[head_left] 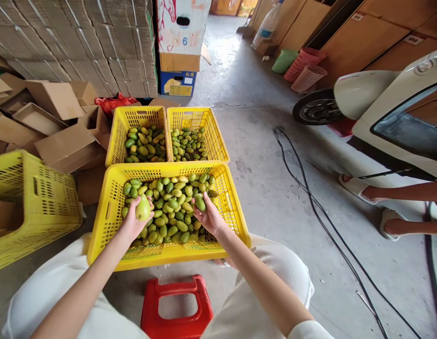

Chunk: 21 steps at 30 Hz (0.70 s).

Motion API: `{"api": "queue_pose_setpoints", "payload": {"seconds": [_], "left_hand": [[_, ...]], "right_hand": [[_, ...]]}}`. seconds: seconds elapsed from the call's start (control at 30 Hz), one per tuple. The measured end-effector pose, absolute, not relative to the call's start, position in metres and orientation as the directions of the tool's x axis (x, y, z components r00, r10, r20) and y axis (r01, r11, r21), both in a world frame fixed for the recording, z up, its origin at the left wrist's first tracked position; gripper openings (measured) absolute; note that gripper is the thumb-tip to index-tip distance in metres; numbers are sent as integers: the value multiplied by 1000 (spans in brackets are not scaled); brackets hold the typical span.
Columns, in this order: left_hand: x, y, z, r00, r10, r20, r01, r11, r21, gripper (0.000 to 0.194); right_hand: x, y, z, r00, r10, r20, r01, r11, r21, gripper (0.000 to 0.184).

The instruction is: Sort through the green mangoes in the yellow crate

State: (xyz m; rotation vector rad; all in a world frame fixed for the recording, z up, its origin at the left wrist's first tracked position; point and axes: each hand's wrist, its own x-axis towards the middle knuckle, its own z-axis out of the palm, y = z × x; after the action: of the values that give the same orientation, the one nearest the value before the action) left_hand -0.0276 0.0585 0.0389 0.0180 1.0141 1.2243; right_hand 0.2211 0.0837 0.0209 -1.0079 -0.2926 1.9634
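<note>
My left hand [135, 217] is closed around a yellow-green mango [143, 208], held above the left part of the large yellow crate [169, 263]. In my right hand [210, 217] is a smaller, darker green mango [200, 202], gripped between thumb and fingers over the crate's right part. Many small green and yellowish mangoes [172, 205] fill the crate's bottom below both hands. Behind it stand two smaller yellow crates, the left crate [110, 136] holding larger green and yellow mangoes [144, 143] and the right crate [218, 136] holding small green mangoes [188, 143].
A red stool [147, 306] is between my knees. Another yellow crate [45, 197] and loose cardboard boxes [63, 141] lie left. Black cables [313, 202] cross the floor at right, near a white vehicle [387, 108] and another person's legs [409, 193].
</note>
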Motion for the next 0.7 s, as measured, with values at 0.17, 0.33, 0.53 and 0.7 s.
{"api": "queue_pose_setpoints", "payload": {"seconds": [0.17, 0.33, 0.53, 0.7], "left_hand": [[-29, 59, 53, 33, 707, -706, -805, 438, 401, 15], [-30, 60, 57, 21, 678, -735, -812, 441, 383, 25], [-27, 62, 44, -77, 706, -704, -757, 418, 502, 22], [-26, 60, 38, -135, 757, -639, -731, 359, 580, 19]], "right_hand": [[220, 83, 24, -295, 784, -546, -609, -594, -525, 34], [221, 84, 24, -348, 774, -529, -632, -610, -477, 26], [219, 82, 16, -315, 791, -524, -658, -580, -480, 25], [220, 83, 13, -338, 762, -552, -640, -616, -459, 14]]}}
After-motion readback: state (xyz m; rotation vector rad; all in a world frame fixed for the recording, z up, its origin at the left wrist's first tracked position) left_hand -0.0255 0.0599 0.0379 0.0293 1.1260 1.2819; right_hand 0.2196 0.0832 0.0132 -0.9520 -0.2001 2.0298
